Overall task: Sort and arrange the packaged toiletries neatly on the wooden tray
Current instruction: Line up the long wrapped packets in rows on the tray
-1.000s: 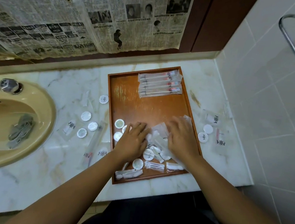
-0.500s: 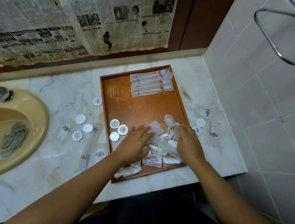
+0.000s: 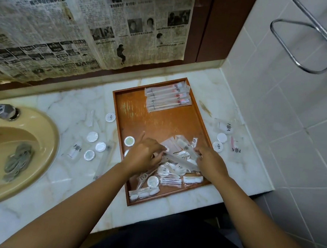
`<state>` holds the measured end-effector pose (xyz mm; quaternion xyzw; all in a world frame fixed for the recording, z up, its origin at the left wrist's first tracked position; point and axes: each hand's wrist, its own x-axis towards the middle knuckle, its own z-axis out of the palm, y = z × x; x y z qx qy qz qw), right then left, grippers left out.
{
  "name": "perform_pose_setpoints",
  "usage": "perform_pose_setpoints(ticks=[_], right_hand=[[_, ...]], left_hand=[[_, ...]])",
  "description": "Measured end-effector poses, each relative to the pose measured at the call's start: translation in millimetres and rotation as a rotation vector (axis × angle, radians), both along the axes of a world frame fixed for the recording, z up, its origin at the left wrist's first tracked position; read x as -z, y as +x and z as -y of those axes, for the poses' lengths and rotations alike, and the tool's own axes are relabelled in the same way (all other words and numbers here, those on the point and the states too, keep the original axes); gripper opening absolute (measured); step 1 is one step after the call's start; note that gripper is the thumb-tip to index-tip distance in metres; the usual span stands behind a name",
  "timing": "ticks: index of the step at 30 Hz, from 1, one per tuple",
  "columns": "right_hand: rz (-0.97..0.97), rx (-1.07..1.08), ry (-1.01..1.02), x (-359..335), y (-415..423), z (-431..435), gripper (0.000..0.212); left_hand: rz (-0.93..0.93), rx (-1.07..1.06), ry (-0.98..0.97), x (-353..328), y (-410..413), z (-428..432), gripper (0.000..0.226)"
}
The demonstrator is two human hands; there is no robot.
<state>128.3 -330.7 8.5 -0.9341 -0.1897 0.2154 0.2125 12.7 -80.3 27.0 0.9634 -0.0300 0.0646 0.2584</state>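
While the left hand (image 3: 145, 155) and right hand (image 3: 211, 163) pinched the ends of a long packet (image 3: 179, 160) above the pile (image 3: 166, 175) at the tray's (image 3: 140, 110) near end, lifting it could have dragged loose pieces over the low rim onto the counter (image 3: 71, 106).

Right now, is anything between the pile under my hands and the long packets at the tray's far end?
Nothing visible. Bare wood of the tray separates the pile from the long packets; one round packet sits off left.
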Motion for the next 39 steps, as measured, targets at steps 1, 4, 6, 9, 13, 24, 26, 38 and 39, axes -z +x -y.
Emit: perform_pose_setpoints(ticks=[1,4,6,9,13,24,26,38,39], right_hand=[[-0.033,0.003,0.0,-1.5,1.7,0.2,0.04],[-0.094,0.012,-0.036,-6.3,9.7,1.1,0.039],[-0.076,-0.036,-0.065,-10.4,14.9,-0.1,0.033],[-0.007,0.037,0.055,-25.6,24.0,-7.2,0.032],[-0.113,0.156,0.299,-48.7,38.8,-30.7,0.041],[-0.44,0.502,0.646,-24.6,96.6,-64.3,0.027],[-0.403,0.483,0.574,-18.0,106.8,-68.3,0.028],[0.172,-0.022,0.069,0.7,145.4,-98.6,0.031],[0.188,-0.043,0.067,1.8,145.3,-98.5,0.031]], left_hand=[[-0.024,-0.028,-0.085,-5.0,-0.9,-6.1,0.018],[-0.11,-0.133,-0.369,-19.6,-3.0,-24.8,0.019],[-0.137,-0.273,-0.531,-30.6,-0.5,-32.5,0.023],[-0.107,-0.474,-0.678,-38.7,11.5,-35.9,0.017],[-0.141,-0.499,-0.908,-33.1,28.3,-34.0,0.017],[-0.284,-0.708,-1.101,-14.5,56.7,-28.5,0.022],[-0.32,-0.774,-1.014,-5.8,60.7,-38.3,0.02],[-0.297,-0.921,-0.493,12.2,107.8,-47.4,0.02],[-0.278,-0.913,-0.47,13.7,109.2,-47.0,0.022]])
